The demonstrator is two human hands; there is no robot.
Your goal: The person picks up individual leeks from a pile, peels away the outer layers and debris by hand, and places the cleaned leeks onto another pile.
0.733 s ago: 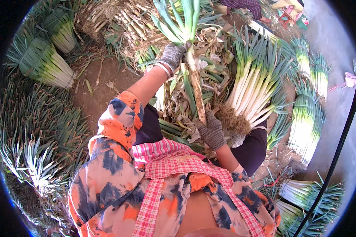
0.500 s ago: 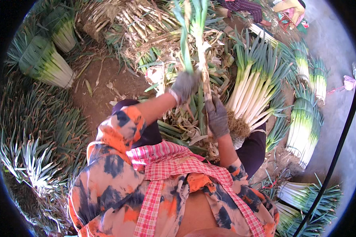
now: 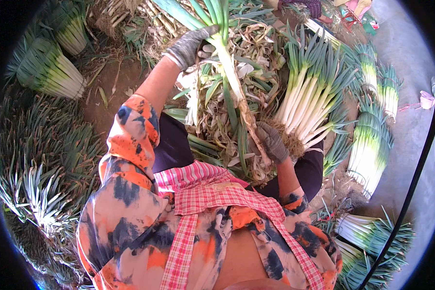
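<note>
A long green onion slants across the middle of the view, its leaves at the top and its stem running down to the right. My left hand, in a grey glove, grips it where the leaves begin. The upper stem is white, while brown, dry skin covers the lower part. At that lower end, my gloved right hand is closed against the stem; part of its grip is hidden. Just beyond my right hand lies a pile of clean green onions with white stems and brown roots.
Peeled leaves and skins heap up below the onion. Unpeeled onions lie at the far side. Tied bundles stand at the far left and right. Dense green leaves fill the left. Another person's sleeve shows at the top.
My left hand has moved up and to the left along the onion, and the onion now leans that way. My right hand has shifted slightly to the right.
</note>
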